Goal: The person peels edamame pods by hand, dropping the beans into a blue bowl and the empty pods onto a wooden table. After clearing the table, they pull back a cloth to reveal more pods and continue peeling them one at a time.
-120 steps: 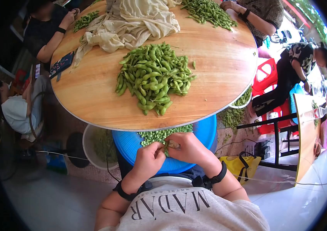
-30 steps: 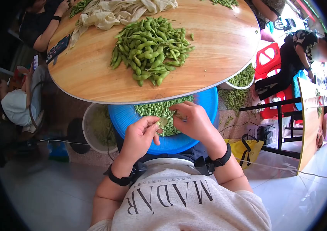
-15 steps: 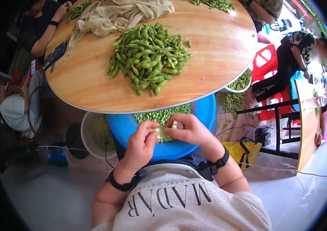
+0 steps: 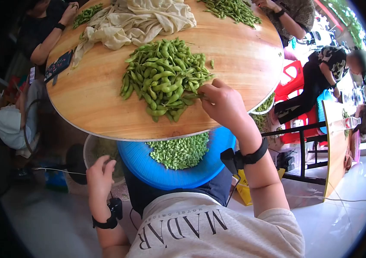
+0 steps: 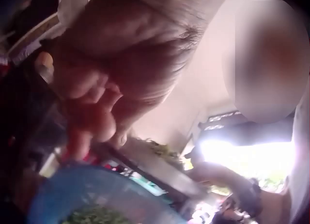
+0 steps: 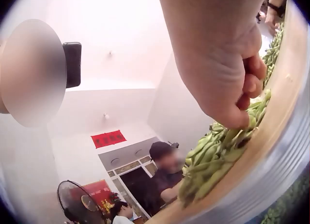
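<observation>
A heap of green soybean pods (image 4: 165,77) lies on the round wooden table near its front edge. My right hand (image 4: 222,103) is at the heap's right side, thumb and fingers pinching a pod; in the right wrist view, the fingertips (image 6: 237,120) are down among the pods. Out to the left, my left hand (image 4: 101,174) hangs over the rim of a whitish bucket (image 4: 89,150), fingers loosely bent with nothing visible in them. Between my arms, a blue basin (image 4: 140,167) rests on my lap with shelled green beans (image 4: 178,152) in it.
A crumpled cream cloth (image 4: 135,23) and a dark phone-like object (image 4: 59,65) lie on the wooden table (image 4: 243,56). Other people sit around it, with more pods (image 4: 230,12) at the far side. Red stools (image 4: 293,79) and a smaller table (image 4: 336,150) stand right.
Both hands were together over the basin, working a pod. They have since parted: the right reached forward to the pod heap, the left swung out to the bucket.
</observation>
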`<state>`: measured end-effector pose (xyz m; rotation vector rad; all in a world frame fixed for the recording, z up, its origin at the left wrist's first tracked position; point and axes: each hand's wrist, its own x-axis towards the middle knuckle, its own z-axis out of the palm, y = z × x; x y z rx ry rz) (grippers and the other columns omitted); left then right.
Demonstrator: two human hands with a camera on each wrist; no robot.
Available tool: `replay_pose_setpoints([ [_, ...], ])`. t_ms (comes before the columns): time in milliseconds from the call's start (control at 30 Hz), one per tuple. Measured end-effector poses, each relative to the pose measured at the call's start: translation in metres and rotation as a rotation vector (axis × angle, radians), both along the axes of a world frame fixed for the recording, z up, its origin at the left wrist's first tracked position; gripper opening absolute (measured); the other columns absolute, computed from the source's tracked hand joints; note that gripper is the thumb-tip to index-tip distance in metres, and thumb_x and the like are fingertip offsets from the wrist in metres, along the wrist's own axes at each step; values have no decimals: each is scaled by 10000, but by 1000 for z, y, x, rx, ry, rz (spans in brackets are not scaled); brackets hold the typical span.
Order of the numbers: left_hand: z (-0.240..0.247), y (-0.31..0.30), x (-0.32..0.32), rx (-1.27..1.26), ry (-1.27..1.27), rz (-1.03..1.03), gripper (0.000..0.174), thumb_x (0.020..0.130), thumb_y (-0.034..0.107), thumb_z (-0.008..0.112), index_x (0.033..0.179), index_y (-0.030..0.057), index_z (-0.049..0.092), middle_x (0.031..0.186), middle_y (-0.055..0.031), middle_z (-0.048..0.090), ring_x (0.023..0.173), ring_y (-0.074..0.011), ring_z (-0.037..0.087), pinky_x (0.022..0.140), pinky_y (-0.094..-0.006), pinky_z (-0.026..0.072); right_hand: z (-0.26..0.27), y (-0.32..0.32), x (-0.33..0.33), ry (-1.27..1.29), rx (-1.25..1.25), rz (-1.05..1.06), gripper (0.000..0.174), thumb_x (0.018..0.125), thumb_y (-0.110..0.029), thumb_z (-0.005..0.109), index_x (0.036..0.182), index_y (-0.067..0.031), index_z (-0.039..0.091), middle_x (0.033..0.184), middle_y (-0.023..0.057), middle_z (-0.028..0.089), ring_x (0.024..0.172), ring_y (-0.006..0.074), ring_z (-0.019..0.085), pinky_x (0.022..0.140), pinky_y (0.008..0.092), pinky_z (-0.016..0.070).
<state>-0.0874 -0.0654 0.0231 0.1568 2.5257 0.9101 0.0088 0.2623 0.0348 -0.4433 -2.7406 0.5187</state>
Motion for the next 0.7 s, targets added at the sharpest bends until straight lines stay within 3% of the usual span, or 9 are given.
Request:
replay_pose_setpoints([
  [100,18,32,13,367,69,-227,224,753,33,651,967,-20,611,762,-132,613,586,-218,597,568,-289,475,6,2,5,72,-62,87,179,686,-92,590,863,-106,611,755,128,521,649,325,565,576,420,469],
  [167,19,68,20,597,368,-481,200,729,-18,649,926,-12,611,796,-120,603,669,-237,601,597,-297,478,7,-1,8,106,-90,126,190,676,-79,591,862,-110,617,749,121,517,641,319,563,572,415,467],
  [300,9,143,30,683,643,-549,184,735,31,652,909,-15,612,804,-138,599,710,-278,597,619,-297,473,5,-10,15,158,-139,169,196,662,-65,597,850,-115,623,739,108,507,638,303,560,564,394,469],
  [400,-4,169,29,584,462,-634,162,745,44,645,891,-17,612,768,-138,603,665,-269,598,588,-296,469,3,-17,24,196,-196,209,208,648,-58,603,846,-118,626,738,106,504,639,299,558,564,380,472],
  [467,-16,172,28,674,254,-565,145,754,44,640,880,-21,609,722,-126,607,614,-230,594,555,-287,461,0,-18,31,197,-228,220,176,677,-76,627,848,-114,630,744,102,513,595,266,546,545,344,465],
  [500,-17,173,28,710,148,-532,137,759,44,638,874,-23,607,698,-120,608,589,-211,592,538,-283,456,-1,-17,35,238,-308,198,150,703,-87,627,853,-100,626,733,84,515,589,237,541,538,325,458],
  [567,-11,165,34,734,22,-438,127,767,31,648,872,-20,598,654,-55,600,555,-91,548,494,-228,418,1,-17,43,318,-473,159,113,757,-110,627,863,-70,620,710,49,518,577,178,529,524,285,444],
  [600,-7,159,39,720,-26,-400,128,776,21,644,886,-18,591,653,-23,585,558,-56,523,484,-197,397,1,-25,49,355,-798,16,186,872,-200,560,872,-19,605,644,-7,484,543,87,462,479,218,382],
  [700,-4,142,48,699,-69,-378,148,767,-15,652,890,-14,569,671,9,575,565,-12,508,477,-149,380,-9,-28,65,211,-1461,-11,304,933,-252,450,885,11,595,599,-12,462,490,68,410,432,197,320],
])
